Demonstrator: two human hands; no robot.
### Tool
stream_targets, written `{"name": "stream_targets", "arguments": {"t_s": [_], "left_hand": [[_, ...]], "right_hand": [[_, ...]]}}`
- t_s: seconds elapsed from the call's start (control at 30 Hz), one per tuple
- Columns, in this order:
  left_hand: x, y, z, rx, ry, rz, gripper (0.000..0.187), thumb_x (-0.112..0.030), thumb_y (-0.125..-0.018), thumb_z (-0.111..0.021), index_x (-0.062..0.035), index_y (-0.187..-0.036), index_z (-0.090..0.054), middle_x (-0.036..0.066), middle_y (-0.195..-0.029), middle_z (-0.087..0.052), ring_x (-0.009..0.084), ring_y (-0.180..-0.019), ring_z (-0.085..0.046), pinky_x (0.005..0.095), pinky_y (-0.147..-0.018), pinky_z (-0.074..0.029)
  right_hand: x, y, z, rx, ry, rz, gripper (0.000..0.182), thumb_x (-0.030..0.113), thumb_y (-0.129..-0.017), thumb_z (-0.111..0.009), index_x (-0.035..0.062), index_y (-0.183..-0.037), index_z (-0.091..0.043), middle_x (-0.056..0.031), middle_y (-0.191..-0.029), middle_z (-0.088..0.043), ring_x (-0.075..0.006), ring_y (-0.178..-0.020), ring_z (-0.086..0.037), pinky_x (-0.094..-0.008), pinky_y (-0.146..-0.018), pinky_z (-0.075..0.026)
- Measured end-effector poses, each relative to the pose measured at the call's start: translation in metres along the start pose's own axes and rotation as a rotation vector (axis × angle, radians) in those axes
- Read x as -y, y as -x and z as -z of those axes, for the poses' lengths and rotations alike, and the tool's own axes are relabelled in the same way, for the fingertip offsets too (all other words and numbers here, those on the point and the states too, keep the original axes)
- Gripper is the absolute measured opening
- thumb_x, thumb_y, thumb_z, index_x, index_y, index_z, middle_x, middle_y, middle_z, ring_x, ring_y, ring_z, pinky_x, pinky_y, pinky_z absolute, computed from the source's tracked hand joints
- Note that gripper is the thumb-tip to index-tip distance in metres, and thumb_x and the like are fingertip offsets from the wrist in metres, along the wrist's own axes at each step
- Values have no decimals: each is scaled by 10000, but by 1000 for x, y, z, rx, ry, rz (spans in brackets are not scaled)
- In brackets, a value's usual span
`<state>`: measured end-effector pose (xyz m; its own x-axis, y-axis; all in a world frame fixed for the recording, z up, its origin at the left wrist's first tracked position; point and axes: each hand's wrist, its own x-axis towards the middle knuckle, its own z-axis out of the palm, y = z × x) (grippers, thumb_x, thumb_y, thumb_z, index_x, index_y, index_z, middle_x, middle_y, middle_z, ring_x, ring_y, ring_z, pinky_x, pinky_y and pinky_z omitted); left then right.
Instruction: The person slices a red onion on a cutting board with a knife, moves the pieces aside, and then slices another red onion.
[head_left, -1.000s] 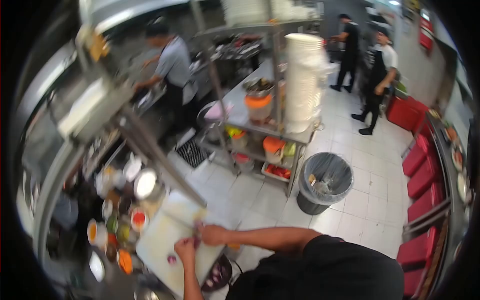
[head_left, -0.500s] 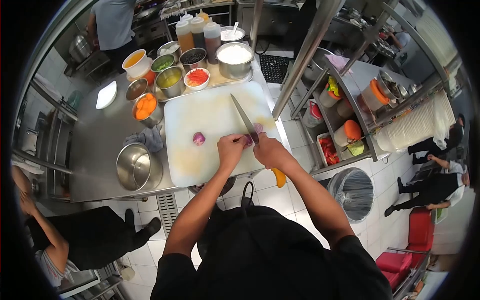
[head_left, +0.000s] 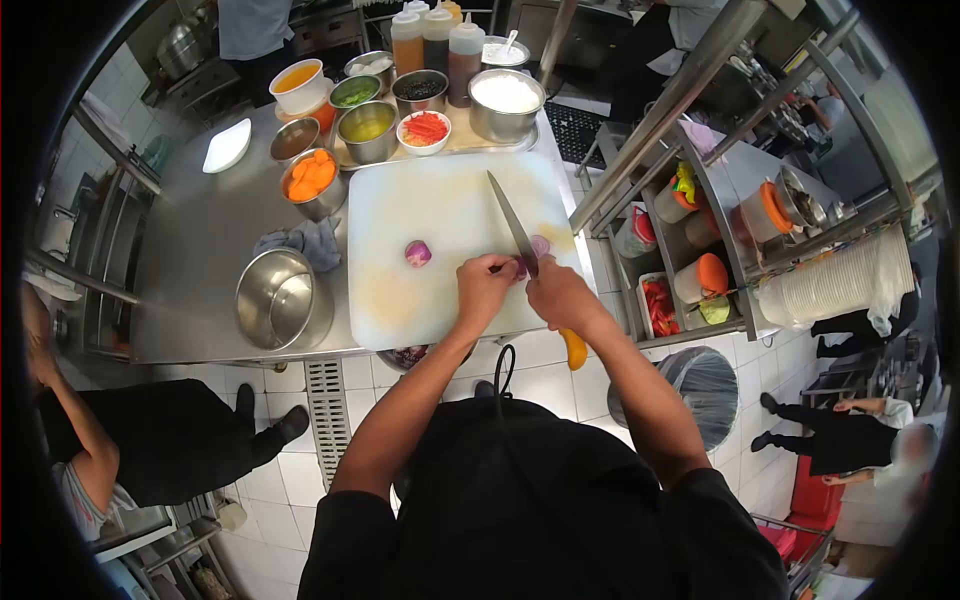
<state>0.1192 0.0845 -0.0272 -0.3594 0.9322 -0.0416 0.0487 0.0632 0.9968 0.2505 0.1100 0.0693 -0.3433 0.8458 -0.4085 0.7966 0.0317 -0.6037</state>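
Note:
A large white cutting board lies before me on the steel table. My right hand is wrapped round a knife, whose yellow handle sticks out below the fist and whose blade points to the far side. Pressed against the blade is a piece of red onion, pinched by the fingertips of my left hand. Just right of the blade lie cut onion slices. Another piece of red onion rests alone on the board, left of my hands. My fingers partly hide the held piece.
Beyond the board stand sliced carrots, red strips, a pot of white contents and squeeze bottles. A steel pot and grey cloth are left. A lined bin stands right; co-workers are on both sides.
My view has shifted, so the board and bowls appear farther right and slightly higher. Both hands keep their grips at the onion. A co-worker at the right has changed posture.

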Motion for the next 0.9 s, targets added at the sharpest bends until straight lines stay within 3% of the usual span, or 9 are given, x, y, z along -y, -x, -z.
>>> {"name": "stream_targets", "arguments": {"t_s": [0.1, 0.13, 0.23, 0.27, 0.37, 0.47, 0.57, 0.67, 0.9], "left_hand": [[4, -4, -2, -22, -42, -29, 179, -115, -844, -716, 42, -921, -759, 106, -796, -758, 109, -705, -686, 256, -664, -541], [3, -3, -2, -24, -49, -34, 179, -116, -844, -716, 40, -921, -759, 108, -793, -757, 106, -703, -683, 255, -661, -539], [4, 0, 1, -17, -71, -37, 171, -114, -846, -712, 36, -913, -759, 115, -782, -753, 102, -693, -679, 260, -653, -536], [4, -4, -1, -16, -71, -42, 167, -112, -847, -710, 35, -909, -759, 117, -777, -752, 101, -690, -678, 262, -650, -535], [-2, -1, -2, -20, -35, -32, 162, -112, -849, -706, 35, -892, -760, 116, -764, -750, 108, -682, -680, 265, -645, -532], [10, -4, -3, -50, -18, -62, 161, -107, -851, -700, 37, -888, -759, 110, -753, -748, 104, -662, -667, 265, -631, -526], [2, -3, -1, -47, -99, -108, 153, -64, -854, -671, 63, -893, -749, 140, -729, -736, 155, -647, -713, 271, -621, -559], [3, -4, -3, -19, -12, -30, 165, -93, -861, -685, 48, -910, -756, 104, -750, -745, 97, -662, -659, 259, -622, -523], [0, -3, -2, 7, -22, -24, 170, -96, -866, -679, 46, -915, -757, 113, -761, -749, 107, -659, -669, 256, -618, -523]], "right_hand": [[-37, -25, -45, -305, 311, 268, 303, 178, -929, -494, -88, -1072, -477, -292, -728, -661, -397, -603, -685, -469, -618, -573], [-40, -29, -41, -279, 296, 289, 296, 182, -942, -496, -88, -1060, -473, -278, -733, -664, -333, -520, -671, -406, -532, -567], [-5, -11, 4, 79, 73, -2, 615, 150, -913, -450, -75, -1458, -277, -370, -1135, -607, -365, -671, -702, -421, -630, -577], [0, -7, 11, 112, 49, -18, 631, 148, -905, -460, -79, -1462, -271, -374, -1145, -600, -356, -643, -698, -414, -626, -578], [-3, -1, -2, 9, -17, 48, 294, 181, -948, -501, -97, -1033, -459, -289, -745, -662, -346, -543, -678, -421, -536, -568], [-53, -36, -52, -270, 273, 258, 282, 170, -942, -501, -96, -1024, -456, -290, -745, -661, -343, -536, -677, -423, -534, -569], [-44, -33, -36, -166, 195, 221, 266, 153, -934, -493, -95, -1020, -453, -291, -741, -659, -344, -533, -676, -425, -535, -568], [-10, -8, -4, -6, 47, 71, 253, 140, -929, -482, -97, -1012, -454, -287, -743, -663, -341, -529, -675, -424, -534, -567], [0, 6, 0, 2, 10, 35, 257, 150, -936, -477, -96, -1008, -462, -272, -746, -670, -328, -516, -669, -423, -522, -566]]}}
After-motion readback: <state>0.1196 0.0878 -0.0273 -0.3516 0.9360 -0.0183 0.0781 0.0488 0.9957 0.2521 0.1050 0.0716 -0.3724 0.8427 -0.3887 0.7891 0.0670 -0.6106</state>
